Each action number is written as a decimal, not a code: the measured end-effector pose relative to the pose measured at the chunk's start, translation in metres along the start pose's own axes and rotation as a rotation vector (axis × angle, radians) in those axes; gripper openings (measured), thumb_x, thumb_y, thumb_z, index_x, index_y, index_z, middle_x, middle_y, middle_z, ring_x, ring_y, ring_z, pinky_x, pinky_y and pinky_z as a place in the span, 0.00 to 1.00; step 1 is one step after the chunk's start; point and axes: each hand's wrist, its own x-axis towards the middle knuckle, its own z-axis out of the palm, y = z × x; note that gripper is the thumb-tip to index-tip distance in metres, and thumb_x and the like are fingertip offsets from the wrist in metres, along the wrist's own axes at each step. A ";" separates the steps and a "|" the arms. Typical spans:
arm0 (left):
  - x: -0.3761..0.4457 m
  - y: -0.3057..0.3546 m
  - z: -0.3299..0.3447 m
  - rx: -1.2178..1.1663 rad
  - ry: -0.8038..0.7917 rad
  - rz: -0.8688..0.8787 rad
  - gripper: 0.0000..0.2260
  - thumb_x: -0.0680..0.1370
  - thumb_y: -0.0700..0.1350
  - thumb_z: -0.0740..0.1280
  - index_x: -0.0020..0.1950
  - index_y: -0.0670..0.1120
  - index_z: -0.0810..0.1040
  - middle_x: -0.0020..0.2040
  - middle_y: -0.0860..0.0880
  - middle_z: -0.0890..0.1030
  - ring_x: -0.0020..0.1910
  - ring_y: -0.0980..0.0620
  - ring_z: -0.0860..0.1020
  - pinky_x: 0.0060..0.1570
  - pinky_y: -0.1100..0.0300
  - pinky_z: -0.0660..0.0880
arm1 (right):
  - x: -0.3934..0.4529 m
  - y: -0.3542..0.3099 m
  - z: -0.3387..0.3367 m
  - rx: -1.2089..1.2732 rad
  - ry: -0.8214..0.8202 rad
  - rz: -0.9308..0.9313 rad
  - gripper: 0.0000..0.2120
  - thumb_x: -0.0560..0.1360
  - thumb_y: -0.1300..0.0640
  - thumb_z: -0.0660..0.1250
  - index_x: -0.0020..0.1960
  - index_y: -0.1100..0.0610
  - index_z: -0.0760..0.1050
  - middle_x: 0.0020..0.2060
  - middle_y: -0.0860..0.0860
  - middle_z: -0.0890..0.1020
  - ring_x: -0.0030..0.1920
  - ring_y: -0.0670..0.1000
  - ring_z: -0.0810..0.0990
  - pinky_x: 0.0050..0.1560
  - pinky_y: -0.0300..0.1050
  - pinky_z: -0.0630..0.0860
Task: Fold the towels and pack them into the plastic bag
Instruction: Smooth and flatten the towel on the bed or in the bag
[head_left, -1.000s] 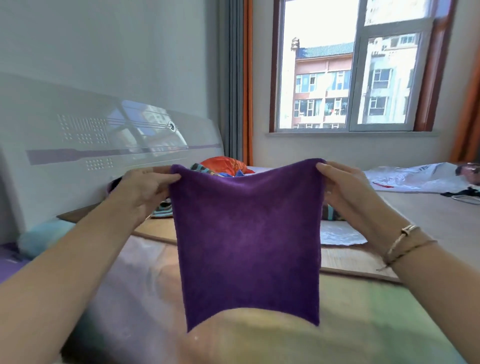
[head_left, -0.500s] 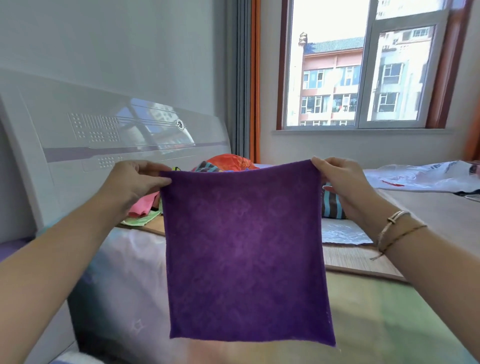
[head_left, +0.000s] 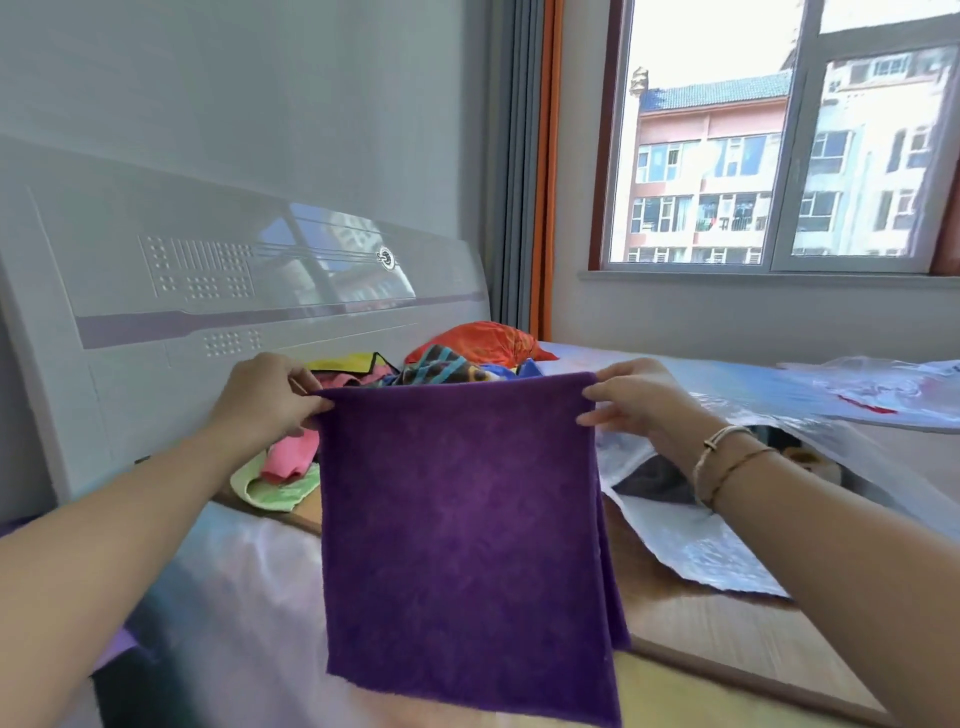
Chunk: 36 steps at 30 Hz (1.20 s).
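At the far left I see the white headboard (head_left: 218, 291) of the bed, and before it the left hand (head_left: 262, 397). Its grip is pinching the upper left corner of the purple towel (head_left: 462, 519), with the thumb on the near side and the fingers curled behind the cloth. This towel hangs flat and upright between both hands, its top edge stretched almost level, its lower edge free above the bed (head_left: 223, 582). Just beside the left hand, lower, lie a pink towel (head_left: 291, 457) and a light green towel (head_left: 270, 488), touching each other. Behind the top edge of the purple towel I see a pile of coloured towels (head_left: 467, 353), orange, blue and yellow. Further right, the right hand (head_left: 636, 400) pinches the upper right corner of the same towel; two bracelets (head_left: 722, 457) sit on its wrist. Under this wrist lies the plastic bag (head_left: 691, 545), translucent, with something dark inside that I cannot identify. At the right is the window (head_left: 779, 140).
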 end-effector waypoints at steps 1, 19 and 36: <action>0.012 0.000 0.001 -0.063 0.035 -0.025 0.05 0.70 0.33 0.74 0.43 0.36 0.80 0.37 0.39 0.82 0.26 0.53 0.81 0.23 0.67 0.74 | 0.012 -0.006 0.006 0.074 -0.008 -0.005 0.03 0.77 0.69 0.64 0.46 0.63 0.74 0.45 0.61 0.79 0.32 0.53 0.84 0.29 0.38 0.80; -0.031 -0.076 0.015 -0.331 -0.266 0.091 0.11 0.74 0.30 0.69 0.39 0.43 0.71 0.39 0.44 0.83 0.40 0.53 0.80 0.41 0.68 0.74 | 0.004 0.074 0.014 -0.182 -0.157 -0.350 0.07 0.75 0.70 0.66 0.45 0.59 0.78 0.38 0.48 0.82 0.33 0.35 0.78 0.40 0.28 0.73; -0.041 -0.109 0.075 -0.445 -0.305 -0.317 0.05 0.77 0.36 0.68 0.45 0.43 0.73 0.39 0.44 0.83 0.37 0.50 0.79 0.39 0.56 0.79 | 0.012 0.154 0.075 -0.356 -0.168 -0.088 0.21 0.74 0.66 0.63 0.66 0.55 0.70 0.57 0.52 0.77 0.55 0.53 0.78 0.56 0.49 0.76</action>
